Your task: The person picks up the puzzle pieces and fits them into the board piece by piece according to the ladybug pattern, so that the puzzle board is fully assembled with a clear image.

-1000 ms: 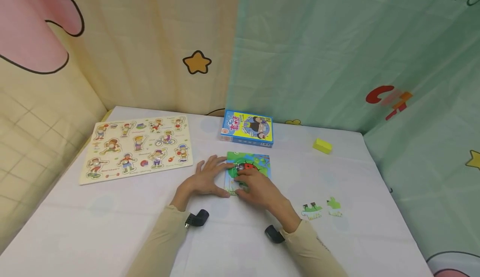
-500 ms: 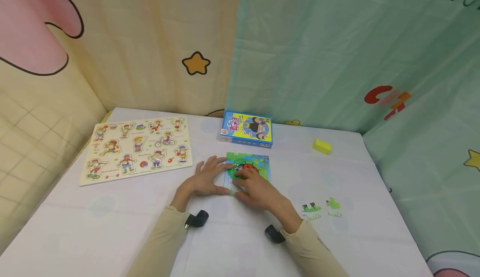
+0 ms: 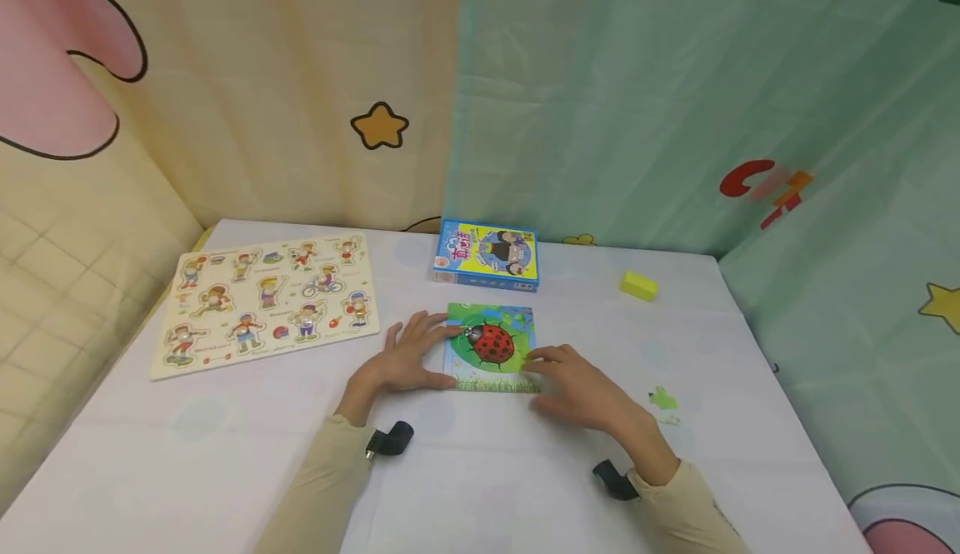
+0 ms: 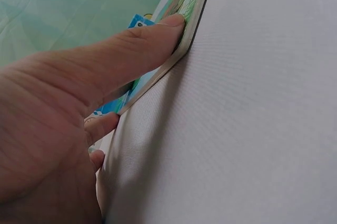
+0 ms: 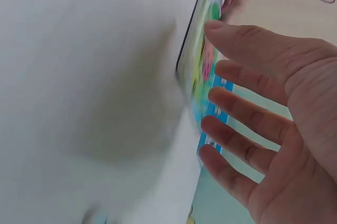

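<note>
A square jigsaw board (image 3: 480, 373) with a red ladybug on green and blue lies mid-table. My left hand (image 3: 408, 356) rests at its left side with spread fingers. In the left wrist view the thumb (image 4: 171, 24) touches the board's corner. My right hand (image 3: 581, 383) is over the board's right edge, its fingers apart and holding nothing; in the right wrist view they are spread and slightly bent. A loose green and white puzzle piece (image 3: 663, 398) lies to the right. A second loose piece seen earlier does not show in the head view, where my right forearm now passes.
A wooden board with pictures of children at sports (image 3: 262, 304) lies at the left. Behind the jigsaw is a blue and yellow box (image 3: 486, 256). A yellow block (image 3: 638, 286) sits at the back right. Printed curtains (image 3: 600, 104) hang behind the white table (image 3: 465, 487).
My right hand has moved right from the middle of the jigsaw to its right edge, uncovering the whole ladybug. The left hand stays at the board's left side. The head view has shifted slightly.
</note>
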Action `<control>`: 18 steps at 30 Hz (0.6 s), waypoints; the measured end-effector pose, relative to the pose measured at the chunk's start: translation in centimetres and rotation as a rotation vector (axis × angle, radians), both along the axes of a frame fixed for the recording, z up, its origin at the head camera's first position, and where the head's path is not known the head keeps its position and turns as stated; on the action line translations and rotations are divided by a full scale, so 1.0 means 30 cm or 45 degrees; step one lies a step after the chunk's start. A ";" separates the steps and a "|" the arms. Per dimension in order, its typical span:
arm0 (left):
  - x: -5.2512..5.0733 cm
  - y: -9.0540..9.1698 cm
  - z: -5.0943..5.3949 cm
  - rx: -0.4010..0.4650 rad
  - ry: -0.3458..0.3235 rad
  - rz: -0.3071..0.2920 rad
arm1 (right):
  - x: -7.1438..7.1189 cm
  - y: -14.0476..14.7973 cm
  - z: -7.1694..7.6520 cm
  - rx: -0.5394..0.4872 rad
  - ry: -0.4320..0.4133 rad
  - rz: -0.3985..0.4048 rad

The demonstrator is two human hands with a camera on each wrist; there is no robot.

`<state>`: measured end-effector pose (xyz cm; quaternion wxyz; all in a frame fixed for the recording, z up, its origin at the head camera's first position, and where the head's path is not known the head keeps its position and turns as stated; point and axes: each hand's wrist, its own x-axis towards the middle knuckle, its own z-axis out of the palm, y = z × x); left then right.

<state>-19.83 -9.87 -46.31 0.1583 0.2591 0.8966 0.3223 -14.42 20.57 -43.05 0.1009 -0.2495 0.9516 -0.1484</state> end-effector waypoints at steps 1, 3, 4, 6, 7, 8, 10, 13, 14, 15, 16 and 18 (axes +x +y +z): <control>0.000 -0.001 -0.001 0.005 -0.006 0.003 | 0.009 0.024 0.003 0.007 0.002 -0.011; 0.000 -0.002 -0.002 0.014 -0.019 0.006 | 0.029 0.069 0.007 0.010 0.007 -0.026; 0.001 -0.002 -0.003 0.015 -0.022 0.005 | 0.040 0.090 0.006 0.012 0.013 -0.031; 0.001 -0.003 -0.005 0.015 -0.026 0.004 | 0.063 0.132 0.002 -0.002 0.027 -0.037; 0.002 -0.004 -0.006 0.013 -0.027 0.003 | 0.074 0.150 0.000 -0.014 0.028 -0.044; 0.002 -0.004 -0.006 0.014 -0.028 0.004 | 0.085 0.167 -0.005 -0.024 0.030 -0.050; 0.002 -0.006 -0.007 0.010 -0.024 0.003 | 0.103 0.199 -0.014 -0.064 0.026 -0.071; -0.001 -0.007 -0.007 0.008 -0.018 0.003 | 0.125 0.243 -0.020 -0.140 -0.022 -0.141; -0.002 -0.007 -0.007 0.010 -0.020 0.004 | 0.131 0.257 -0.018 -0.167 -0.049 -0.162; -0.003 -0.007 -0.007 0.009 -0.017 0.002 | 0.136 0.272 -0.015 -0.189 -0.081 -0.186; -0.004 -0.006 -0.007 0.007 -0.014 0.000 | 0.140 0.287 -0.014 -0.204 -0.115 -0.211; -0.006 -0.005 -0.008 0.005 -0.014 -0.001 | 0.144 0.319 -0.010 -0.237 -0.196 -0.252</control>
